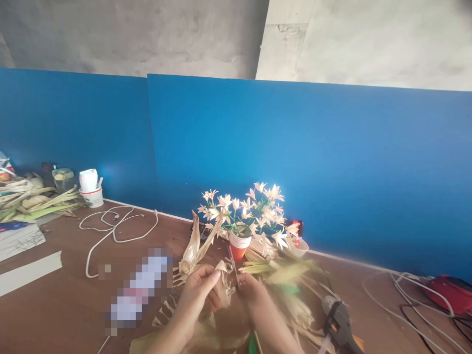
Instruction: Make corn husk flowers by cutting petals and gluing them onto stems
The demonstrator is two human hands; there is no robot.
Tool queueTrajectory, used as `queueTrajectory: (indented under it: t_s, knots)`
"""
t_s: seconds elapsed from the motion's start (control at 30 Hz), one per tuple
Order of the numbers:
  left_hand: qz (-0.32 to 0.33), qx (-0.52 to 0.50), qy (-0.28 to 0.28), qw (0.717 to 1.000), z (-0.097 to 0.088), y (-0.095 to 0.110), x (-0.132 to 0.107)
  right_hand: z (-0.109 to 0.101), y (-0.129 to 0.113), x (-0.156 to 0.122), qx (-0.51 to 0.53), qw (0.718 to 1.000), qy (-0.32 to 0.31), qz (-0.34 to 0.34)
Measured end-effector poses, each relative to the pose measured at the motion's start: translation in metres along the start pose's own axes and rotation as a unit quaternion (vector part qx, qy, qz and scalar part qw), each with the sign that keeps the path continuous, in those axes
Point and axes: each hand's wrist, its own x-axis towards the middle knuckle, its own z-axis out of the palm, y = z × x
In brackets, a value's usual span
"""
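1. A thin, pale, dry corn husk strip is pinched between the thumb and fingers of the left hand. The strip is held up just above the brown wooden table.

2. A small pair of scissors with thin dark blades is gripped by the right hand. The fingers of that hand are curled shut around the handles, which are hidden inside the hand. The blades are pointed up, right beside the strip and just past the left fingertips.

3. The step in hand is judged to be cutting: the strip is being trimmed into a petal shape, like the ones on the flowers behind.

4. A bunch of pale husk flowers on green stems is seen in an orange paper cup, just beyond the fingertips of both hands.

5. More loose dry husk pieces are spread under and around both hands.

6. A black glue gun is laid on the table to the right of the right hand, near but not touching it.

7. A white cable is looped on the table, well away to the left of the left fingers.

8. For the next move, the strip must be kept still and tight, and the blades closed slowly, so that the thin husk is not torn and the left fingers are not nicked.
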Motion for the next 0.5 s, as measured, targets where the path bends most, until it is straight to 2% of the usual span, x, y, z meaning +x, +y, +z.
queueTrajectory:
  t_s: [0.07,0.2,0.3,0.5]
  knots:
    - [0.005,0.009,0.007,1.0,-0.003,0.0,0.002,-0.01,-0.008,-0.002,-0.045,0.998,-0.039,0.012]
    - [0.017,0.021,0.007,1.0,-0.007,0.0,0.006,-0.029,-0.03,-0.011,-0.139,0.987,-0.067,0.039]
    - [0.024,0.02,0.032,0.999,-0.007,-0.003,0.009,-0.036,-0.041,-0.018,-0.194,0.974,-0.1,0.065]
    - [0.021,0.019,0.066,0.997,-0.006,-0.007,0.011,-0.039,-0.049,-0.022,-0.203,0.969,-0.112,0.08]
